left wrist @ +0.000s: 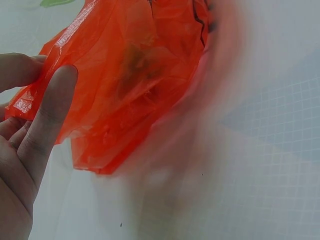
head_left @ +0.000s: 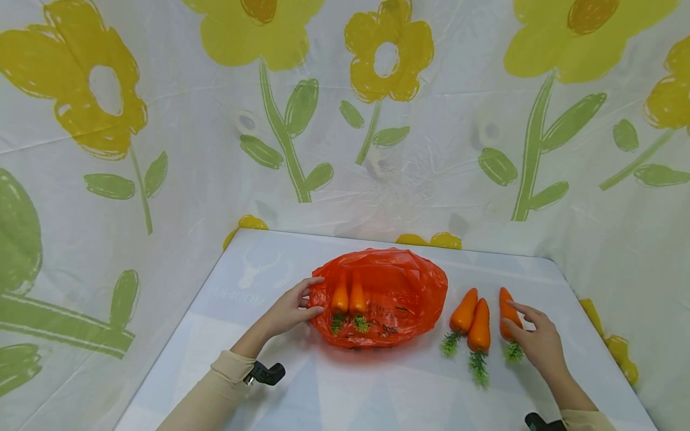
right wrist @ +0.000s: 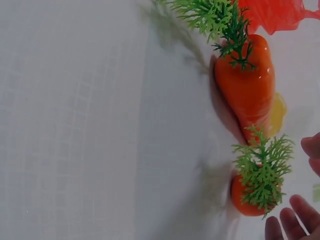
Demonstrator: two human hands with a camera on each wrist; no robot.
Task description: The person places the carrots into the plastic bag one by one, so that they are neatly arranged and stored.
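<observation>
A red plastic bag [head_left: 409, 299] lies on the table with its mouth spread open, and two carrots [head_left: 357, 296] with green tops are inside. My left hand [head_left: 291, 308] holds the bag's left edge between thumb and fingers; the left wrist view shows the thumb [left wrist: 55, 100] on the near side of the film. At the right, my right hand [head_left: 541, 344] is over the rightmost carrot [head_left: 505, 305], thumb and fingers spread about it. In the right wrist view, its fingers [right wrist: 295, 220] are apart beside that carrot's leafy top [right wrist: 262, 170]; contact cannot be told.
Two more carrots, one [head_left: 465, 311] leaning close to another [head_left: 478, 328], lie between the bag and my right hand. The pale table [head_left: 377, 395] meets a flower-printed curtain [head_left: 447, 137] at the back and sides.
</observation>
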